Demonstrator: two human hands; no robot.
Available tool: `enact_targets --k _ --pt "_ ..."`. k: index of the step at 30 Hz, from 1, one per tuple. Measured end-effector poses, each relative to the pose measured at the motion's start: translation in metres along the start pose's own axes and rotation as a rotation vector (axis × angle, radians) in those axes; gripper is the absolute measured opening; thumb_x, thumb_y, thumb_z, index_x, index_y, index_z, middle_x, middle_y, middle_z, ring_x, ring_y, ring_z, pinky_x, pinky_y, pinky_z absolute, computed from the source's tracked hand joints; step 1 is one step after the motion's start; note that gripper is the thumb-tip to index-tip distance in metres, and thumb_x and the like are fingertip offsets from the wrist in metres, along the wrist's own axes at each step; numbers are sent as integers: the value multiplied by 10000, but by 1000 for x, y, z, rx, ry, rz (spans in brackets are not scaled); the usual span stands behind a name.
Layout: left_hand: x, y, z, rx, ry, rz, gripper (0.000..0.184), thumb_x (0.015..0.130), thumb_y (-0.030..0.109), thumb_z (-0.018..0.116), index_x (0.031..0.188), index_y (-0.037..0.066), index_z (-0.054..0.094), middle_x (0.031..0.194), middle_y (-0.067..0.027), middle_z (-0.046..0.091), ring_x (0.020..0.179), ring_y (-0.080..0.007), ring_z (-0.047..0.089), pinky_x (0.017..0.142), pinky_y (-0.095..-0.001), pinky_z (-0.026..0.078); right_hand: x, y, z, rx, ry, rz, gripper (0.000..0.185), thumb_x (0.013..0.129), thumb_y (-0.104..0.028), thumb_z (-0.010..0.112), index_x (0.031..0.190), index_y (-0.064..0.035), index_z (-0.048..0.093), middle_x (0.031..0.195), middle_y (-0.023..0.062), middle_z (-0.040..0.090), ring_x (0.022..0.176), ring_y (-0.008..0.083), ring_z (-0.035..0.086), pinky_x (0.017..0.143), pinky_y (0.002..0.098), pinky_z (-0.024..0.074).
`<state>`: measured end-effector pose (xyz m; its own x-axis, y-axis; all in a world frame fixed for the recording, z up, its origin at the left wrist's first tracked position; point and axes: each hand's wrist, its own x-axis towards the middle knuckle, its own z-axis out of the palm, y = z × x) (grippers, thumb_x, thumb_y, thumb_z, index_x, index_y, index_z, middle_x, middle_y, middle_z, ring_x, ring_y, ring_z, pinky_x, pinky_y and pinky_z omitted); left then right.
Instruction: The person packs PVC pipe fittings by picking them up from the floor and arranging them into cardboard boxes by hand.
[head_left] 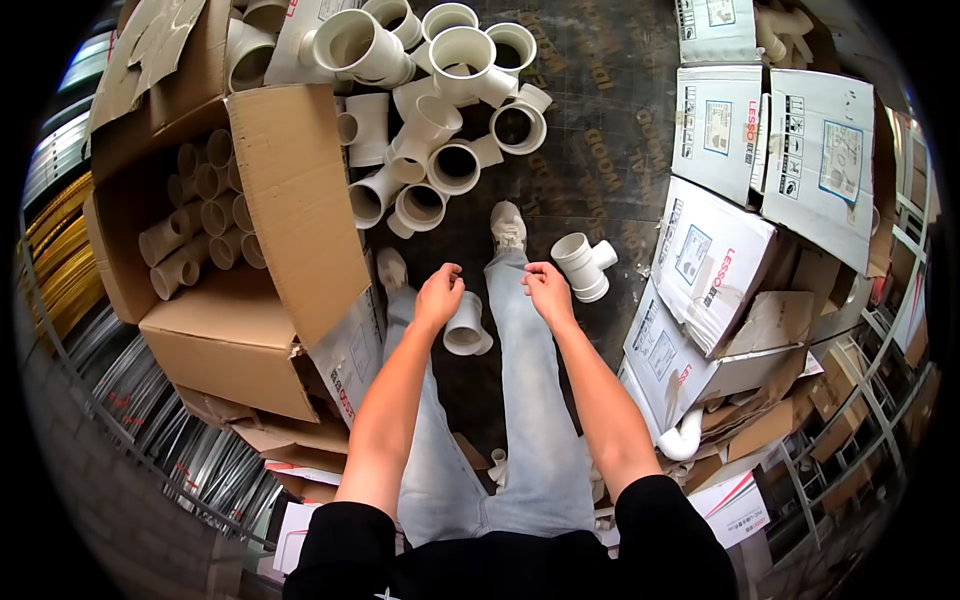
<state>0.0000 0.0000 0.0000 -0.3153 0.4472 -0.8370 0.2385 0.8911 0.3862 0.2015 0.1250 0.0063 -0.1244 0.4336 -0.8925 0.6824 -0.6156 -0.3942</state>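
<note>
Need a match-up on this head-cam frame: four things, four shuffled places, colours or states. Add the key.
1. Left hand
2. Brown carton
3. Right hand
4. Shirt

A. Black
B. Nearest the fitting to the right of the legs
C. Nearest the fitting between the legs
D. Open, pipe fittings inside

Pairs: 1-C, 2-D, 3-B, 4-A

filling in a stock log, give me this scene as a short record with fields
left hand: loosely curled, nothing visibly held, near white fitting between legs
right hand: loosely curled, nothing visibly held, near white branched fitting
ahead: clustered pipe fittings on dark floor
left side: open cardboard box holding beige pipe fittings
right side: stacked LESSO boxes
</note>
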Motion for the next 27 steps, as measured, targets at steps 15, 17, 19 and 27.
enact_targets --k 15,17,19,27 --pt "-56 -76 112 -377 64 -132 338 888 214 598 1171 38 654 992 -120 719 917 -216 683 825 -345 523 -21 91 15 -73 38 -216 254 867 -197 629 1088 -84 683 811 59 715 742 176 698 711 322 529" --pt "-76 -102 116 -373 149 -81 331 891 208 602 1175 46 655 993 -123 718 922 -217 683 828 -352 524 -31 115 30 -161 60 -317 256 872 -199 634 1091 -75 682 826 64 716 735 175 696 710 320 530" --pt "-87 -117 118 -384 236 -61 327 890 225 602 1172 68 658 990 -150 731 961 -310 701 852 -396 528 -42 129 41 -138 39 -319 259 874 -201 637 1094 -70 681 833 67 715 740 179 695 713 320 530" --pt "-142 -203 174 -453 287 -74 299 900 231 604 1156 83 650 965 -126 729 937 -306 702 829 -403 533 -76 207 89 -327 -94 -346 285 872 -215 635 1099 -47 679 948 121 732 865 256 707 780 353 536"
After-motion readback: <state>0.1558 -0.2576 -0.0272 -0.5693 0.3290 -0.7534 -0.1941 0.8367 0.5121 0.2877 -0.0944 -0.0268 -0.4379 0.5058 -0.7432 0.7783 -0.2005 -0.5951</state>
